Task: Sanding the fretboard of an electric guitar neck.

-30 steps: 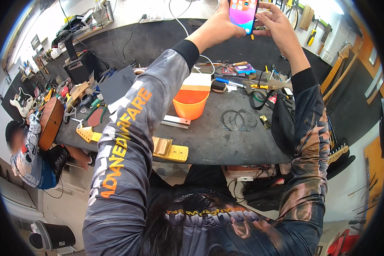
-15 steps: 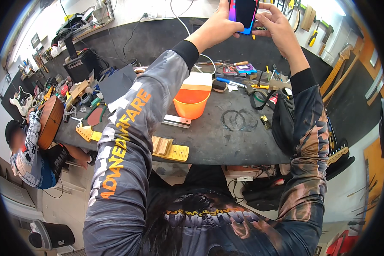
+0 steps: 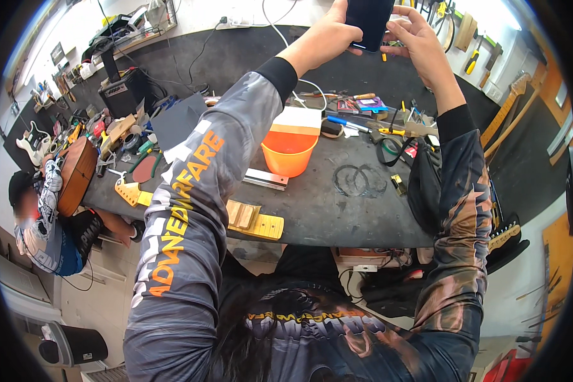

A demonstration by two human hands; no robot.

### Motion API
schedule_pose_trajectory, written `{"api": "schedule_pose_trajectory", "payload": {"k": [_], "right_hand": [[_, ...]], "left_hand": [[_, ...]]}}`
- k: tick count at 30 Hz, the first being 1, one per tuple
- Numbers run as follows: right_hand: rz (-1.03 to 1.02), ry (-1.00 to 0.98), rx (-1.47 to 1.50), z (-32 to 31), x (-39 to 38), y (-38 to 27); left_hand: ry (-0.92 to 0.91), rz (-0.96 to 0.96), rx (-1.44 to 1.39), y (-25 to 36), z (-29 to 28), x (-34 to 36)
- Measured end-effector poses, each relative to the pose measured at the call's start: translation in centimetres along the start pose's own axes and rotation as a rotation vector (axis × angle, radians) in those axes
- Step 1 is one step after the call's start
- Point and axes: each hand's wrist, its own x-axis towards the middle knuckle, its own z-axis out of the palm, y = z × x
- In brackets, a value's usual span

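Both of my arms reach up and away over the workbench [image 3: 337,216]. A smartphone [image 3: 369,24] with a dark screen is held up at the top edge of view, its upper part cut off. My left hand [image 3: 325,37] is closed on its left side, thumb across the lower front. At the phone's right edge, my right hand [image 3: 419,46] grips with bent fingers. Beneath my left forearm lies a yellowish guitar neck [image 3: 270,228], partly hidden, with a wooden block [image 3: 240,214] on it. An orange bucket [image 3: 289,156] stands farther back, beside a metal bar [image 3: 265,179].
Tools crowd the bench's back and left, near a small amplifier [image 3: 121,95]. A black bag [image 3: 423,184] lies at the right edge. To the left, a seated person [image 3: 48,223] holds an acoustic guitar [image 3: 77,175]. Another guitar neck [image 3: 506,111] leans at right.
The phone's screen has gone from a bright coloured display to dark. Both hands stay on it, nearly in the same place; the view has shifted slightly.
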Motion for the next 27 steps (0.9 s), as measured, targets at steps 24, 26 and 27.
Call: {"api": "schedule_pose_trajectory", "payload": {"k": [24, 26, 27], "right_hand": [[-0.010, 0.010, -0.040, 0.0, 0.1, 0.3], [-0.003, 0.006, -0.027, 0.0, 0.2, 0.5], [-0.002, 0.006, -0.027, 0.0, 0.2, 0.7]], "left_hand": [[-0.037, 0.072, 0.002, -1.5, -0.3, -0.1], [-0.034, 0.090, 0.071, -1.6, -0.4, -0.1], [-0.031, 0.108, 0.139, -1.6, -0.5, 0.0]]}}
